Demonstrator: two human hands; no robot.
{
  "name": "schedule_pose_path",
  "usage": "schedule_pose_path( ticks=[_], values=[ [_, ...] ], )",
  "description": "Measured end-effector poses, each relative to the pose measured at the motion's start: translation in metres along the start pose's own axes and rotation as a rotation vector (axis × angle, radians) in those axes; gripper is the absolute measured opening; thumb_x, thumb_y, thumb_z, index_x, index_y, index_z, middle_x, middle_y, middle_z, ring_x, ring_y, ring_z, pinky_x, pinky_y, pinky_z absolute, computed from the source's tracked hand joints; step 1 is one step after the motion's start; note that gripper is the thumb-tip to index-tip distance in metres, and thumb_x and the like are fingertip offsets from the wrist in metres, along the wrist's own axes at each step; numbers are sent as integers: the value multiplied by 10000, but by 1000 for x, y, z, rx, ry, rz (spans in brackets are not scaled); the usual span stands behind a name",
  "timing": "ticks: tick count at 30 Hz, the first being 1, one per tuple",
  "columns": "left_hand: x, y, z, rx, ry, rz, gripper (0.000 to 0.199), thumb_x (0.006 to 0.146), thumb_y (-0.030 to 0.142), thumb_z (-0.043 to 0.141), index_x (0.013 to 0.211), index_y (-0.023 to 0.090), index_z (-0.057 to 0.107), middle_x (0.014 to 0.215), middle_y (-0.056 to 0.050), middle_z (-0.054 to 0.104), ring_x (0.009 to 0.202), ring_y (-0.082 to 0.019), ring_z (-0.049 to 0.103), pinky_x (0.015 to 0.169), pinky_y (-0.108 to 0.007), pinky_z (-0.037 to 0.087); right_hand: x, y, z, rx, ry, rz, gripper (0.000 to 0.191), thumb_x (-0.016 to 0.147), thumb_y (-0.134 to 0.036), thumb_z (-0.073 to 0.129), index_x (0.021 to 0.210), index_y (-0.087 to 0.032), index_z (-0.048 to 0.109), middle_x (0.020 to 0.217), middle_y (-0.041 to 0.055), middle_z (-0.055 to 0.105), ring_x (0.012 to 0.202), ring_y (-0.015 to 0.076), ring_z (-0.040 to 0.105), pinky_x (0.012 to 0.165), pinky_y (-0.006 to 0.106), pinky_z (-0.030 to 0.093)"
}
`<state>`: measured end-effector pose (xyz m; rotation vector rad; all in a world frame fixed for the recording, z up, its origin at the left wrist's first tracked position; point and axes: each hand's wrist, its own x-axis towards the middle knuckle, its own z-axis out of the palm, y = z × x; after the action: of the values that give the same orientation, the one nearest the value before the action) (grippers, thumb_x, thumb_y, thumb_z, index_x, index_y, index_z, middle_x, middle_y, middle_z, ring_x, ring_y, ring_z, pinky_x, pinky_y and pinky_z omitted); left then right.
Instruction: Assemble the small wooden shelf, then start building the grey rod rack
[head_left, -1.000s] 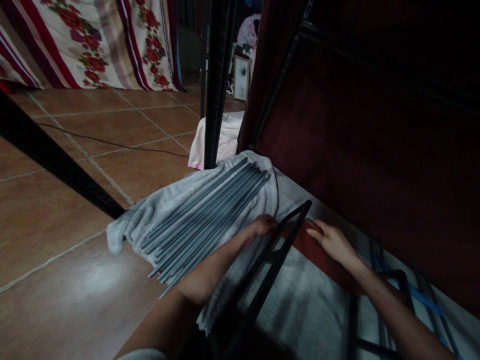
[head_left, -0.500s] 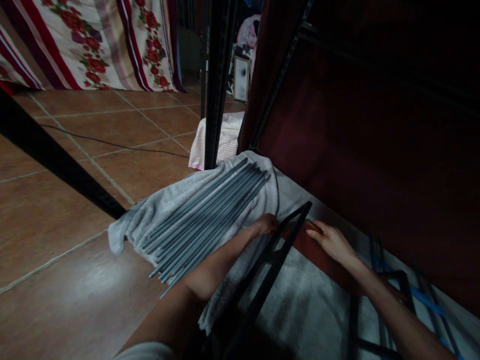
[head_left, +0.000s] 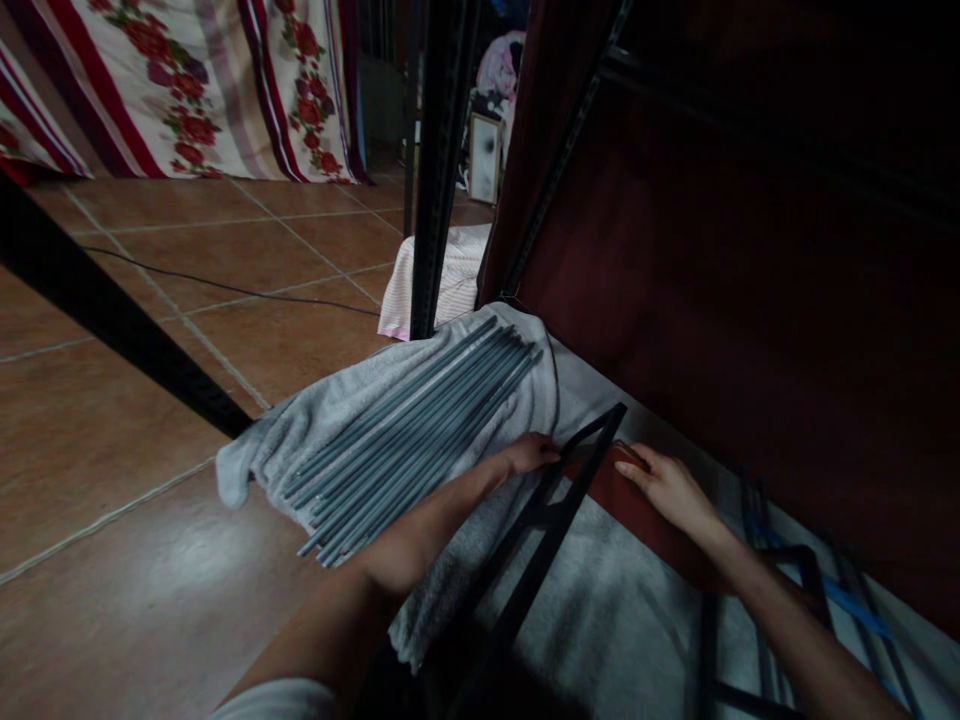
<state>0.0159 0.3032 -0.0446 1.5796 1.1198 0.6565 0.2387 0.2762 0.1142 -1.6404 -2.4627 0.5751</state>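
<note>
A dark metal frame with two long bars and crosspieces slants up from the bottom centre. My left hand is closed at the left side of its upper end, fingertips against the bar; what they pinch is too small to name. To the right of the frame's tip, my right hand is closed on a thin brownish object that I cannot identify. Beneath the hands lies a reddish-brown flat piece. Many grey rods rest side by side on a grey towel, left of my left hand.
Black perforated posts stand at the left and centre. A dark red cloth hangs at the right. More dark frames with blue strips lie at the lower right. A cable crosses the tiled floor.
My left hand has shifted slightly right along with its forearm, its fingertips now nearer the frame bar. My right hand and the frame have hardly moved.
</note>
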Motion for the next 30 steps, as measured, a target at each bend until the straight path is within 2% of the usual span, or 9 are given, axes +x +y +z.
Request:
schedule_pose_path(
  ticks=[4,10,17,21,24,27,30],
  values=[
    [3,-1,2,-45,-27,-40,183,809,247,533,703,121,612,566,-6,555,514,-127,551,534,-225,436,1,0,-1,3,-7,1,268,869,-418,474,1007,-241,620,969,35,704,875,216,656,740,301,460],
    [2,-3,2,-132,-12,2,101,758,129,520,829,121,593,663,6,571,586,-113,570,563,-208,458,2,-2,-2,-10,-29,3,235,871,-424,468,927,-240,602,877,16,692,823,205,651,702,292,444],
    [4,-5,-4,-113,-47,60,142,681,95,588,810,130,637,730,-2,631,635,-113,582,619,-209,469,1,-2,-1,0,-25,-3,242,868,-425,469,918,-238,614,864,16,693,811,207,645,702,297,445],
    [2,-7,-7,-116,-40,34,185,739,169,592,908,128,656,796,-25,674,679,-127,617,637,-220,484,1,-2,-1,3,-20,-3,247,872,-421,470,952,-242,619,900,20,701,835,212,651,723,301,452],
    [1,-7,-7,-116,-28,-14,222,821,293,543,860,104,654,679,-34,653,606,-140,617,597,-243,492,0,-3,-2,5,-26,-1,255,875,-421,466,970,-242,621,906,23,701,846,215,650,733,304,454],
    [2,-4,-5,-99,-11,-40,209,816,276,536,779,99,641,588,-18,607,549,-138,599,572,-246,491,-1,-4,-2,9,-21,6,270,875,-421,466,1003,-242,624,926,25,703,856,215,651,734,302,458],
    [1,-1,-2,-84,-12,-42,184,806,247,532,776,96,633,604,-20,610,564,-141,610,577,-243,498,0,-2,0,10,-18,8,281,872,-429,472,1011,-242,628,930,26,706,854,216,655,723,298,461]
  ],
)
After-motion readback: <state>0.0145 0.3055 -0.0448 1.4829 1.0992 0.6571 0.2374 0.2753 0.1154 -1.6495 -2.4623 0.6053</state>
